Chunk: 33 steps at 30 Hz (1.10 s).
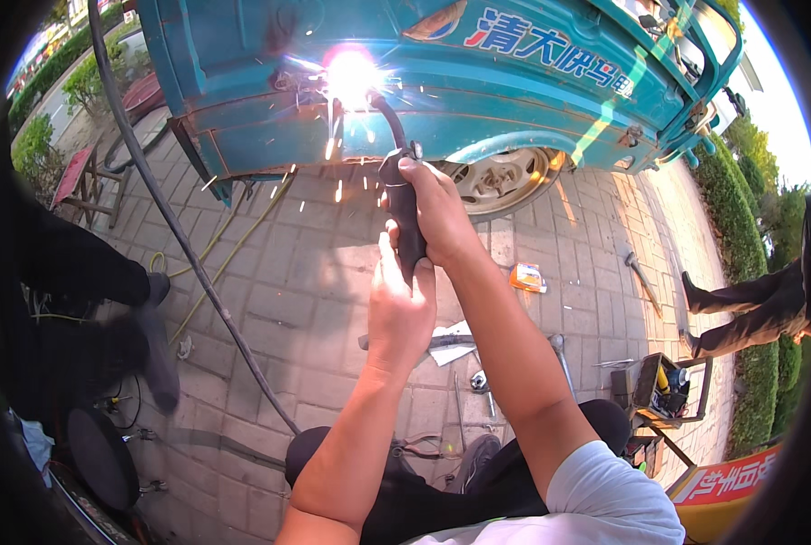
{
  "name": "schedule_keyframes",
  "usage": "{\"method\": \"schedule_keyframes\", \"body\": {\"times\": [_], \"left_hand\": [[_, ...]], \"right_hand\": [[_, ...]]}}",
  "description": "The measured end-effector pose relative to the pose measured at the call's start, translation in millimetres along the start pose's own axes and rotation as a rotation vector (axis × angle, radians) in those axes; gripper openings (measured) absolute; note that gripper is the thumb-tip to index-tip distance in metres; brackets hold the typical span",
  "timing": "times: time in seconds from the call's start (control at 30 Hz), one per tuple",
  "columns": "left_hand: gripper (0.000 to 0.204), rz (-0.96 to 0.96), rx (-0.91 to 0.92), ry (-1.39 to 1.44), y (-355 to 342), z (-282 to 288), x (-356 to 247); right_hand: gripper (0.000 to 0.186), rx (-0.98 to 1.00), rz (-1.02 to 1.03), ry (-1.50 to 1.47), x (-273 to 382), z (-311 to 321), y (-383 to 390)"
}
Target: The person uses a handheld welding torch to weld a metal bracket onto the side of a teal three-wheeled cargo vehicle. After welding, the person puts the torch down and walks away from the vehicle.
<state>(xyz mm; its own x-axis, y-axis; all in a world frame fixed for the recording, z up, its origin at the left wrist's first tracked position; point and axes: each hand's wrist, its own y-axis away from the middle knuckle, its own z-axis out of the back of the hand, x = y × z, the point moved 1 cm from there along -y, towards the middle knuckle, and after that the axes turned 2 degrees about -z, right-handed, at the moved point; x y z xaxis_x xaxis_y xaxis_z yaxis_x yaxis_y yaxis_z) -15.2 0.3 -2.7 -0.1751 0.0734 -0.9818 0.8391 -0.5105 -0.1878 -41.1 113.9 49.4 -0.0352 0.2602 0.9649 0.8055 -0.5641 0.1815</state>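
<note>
1. Right hand (442,213): grip closed round the upper part of a black welding torch handle (404,218), thumb up near its top end.
2. Left hand (399,304): grip wrapped loosely round the lower end of the same handle, just below the right hand; how tightly it closes cannot be told.
3. Welding torch handle: held nearly upright, centre of view, above the paved ground (315,272); its curved neck reaches up to the vehicle body.
4. Welding arc (351,74): bright white flare at the torch tip, on the lower edge of the teal vehicle body (478,100); sparks fall below it.
5. Wheel (505,177): pale hub, under the vehicle body, right of the torch.
6. Black hose (178,236): runs from upper left down across the paving toward the person's knees.
7. Yellow cable (228,245): lies on the paving, left of the hands.
8. Small orange packet (527,277): on the paving, right of the right forearm.
9. Hammer (642,277): on the paving, farther right.
10. Pliers (419,447): on the ground between the forearms.
11. Tool box (660,386): lower right, open, with yellow items inside.
12. Another person's legs (741,309): right edge, in dark boots.
</note>
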Motion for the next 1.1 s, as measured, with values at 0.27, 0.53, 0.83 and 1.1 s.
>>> {"method": "schedule_keyframes", "body": {"times": [0.27,0.53,0.83,1.1], "left_hand": [[0.057,-0.031,-0.002,-0.039,-1,-1,-2],[0.059,-0.048,-0.003,-0.015,-1,-1,-2],[0.059,-0.048,-0.016,-0.016,-3,0,2],[0.059,-0.047,-0.001,-0.014,-5,-1,-2]], "right_hand": [[0.032,0.016,0.018,-0.088,-4,4,-2],[0.032,0.033,-0.008,-0.074,-1,4,0],[0.032,0.014,-0.007,-0.071,-3,0,-3],[0.032,0.004,0.003,-0.058,0,1,-3]]}}
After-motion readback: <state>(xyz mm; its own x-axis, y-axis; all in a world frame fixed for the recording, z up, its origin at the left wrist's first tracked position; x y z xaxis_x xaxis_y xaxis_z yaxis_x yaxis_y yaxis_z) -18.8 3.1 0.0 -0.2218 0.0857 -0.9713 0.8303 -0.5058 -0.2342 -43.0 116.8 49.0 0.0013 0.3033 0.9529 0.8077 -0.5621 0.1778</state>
